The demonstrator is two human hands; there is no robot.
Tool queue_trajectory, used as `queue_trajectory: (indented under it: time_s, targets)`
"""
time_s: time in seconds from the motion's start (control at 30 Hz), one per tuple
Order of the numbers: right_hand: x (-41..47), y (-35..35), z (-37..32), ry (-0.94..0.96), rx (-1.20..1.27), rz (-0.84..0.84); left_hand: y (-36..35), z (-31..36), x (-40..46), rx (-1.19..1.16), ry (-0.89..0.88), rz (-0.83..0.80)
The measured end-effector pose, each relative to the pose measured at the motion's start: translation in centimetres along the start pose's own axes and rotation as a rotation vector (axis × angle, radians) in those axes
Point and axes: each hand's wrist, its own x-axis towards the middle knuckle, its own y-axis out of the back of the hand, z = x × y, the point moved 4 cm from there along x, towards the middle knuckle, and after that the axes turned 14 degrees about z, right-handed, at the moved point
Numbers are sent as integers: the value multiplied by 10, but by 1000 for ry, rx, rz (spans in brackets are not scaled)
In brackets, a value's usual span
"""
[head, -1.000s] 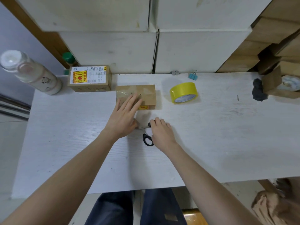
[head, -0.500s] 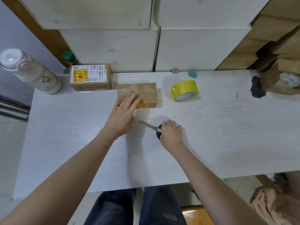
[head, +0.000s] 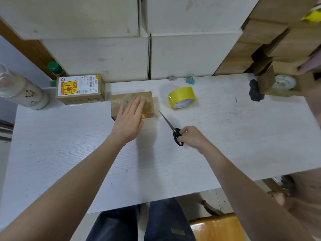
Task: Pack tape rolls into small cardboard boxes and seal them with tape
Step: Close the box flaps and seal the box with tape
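The small brown cardboard box [head: 132, 104], its top glossy with clear tape, lies on the white wood-grain table [head: 69, 145] with its long axis running left to right. The left hand [head: 129, 119] rests flat on it, fingers straight. Right of the box, the right hand [head: 192, 137] grips black-handled scissors [head: 171, 126], blades closed and pointing toward the box's near right corner. The yellow tape roll [head: 181, 98] stands beyond them.

Left hand [head: 129, 121] covers near-left part of taped box [head: 147, 101] top. Label print on second box [head: 80, 89], left of taped box, too small to read. Bottle [head: 22, 91] further left cut by frame edge.
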Motion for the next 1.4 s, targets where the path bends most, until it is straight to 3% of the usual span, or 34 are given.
queue_trajectory:
  time_s: [0.1,0.27,0.4,0.6,1.4]
  targets:
    - [-7,-2,3,-41,173,-172,-9,8,7,34,-1,-33]
    - [-15,-24,3,-260,272,-465,-22,11,19,37,53,-70]
    - [-11,-38,-9,-270,304,-558,-32,11,27,68,35,-86]
    - [5,-44,-22,-217,309,-510,-48,6,26,97,29,-153]
    - [24,-48,-26,-69,501,-220,-56,5,23,75,29,-111]
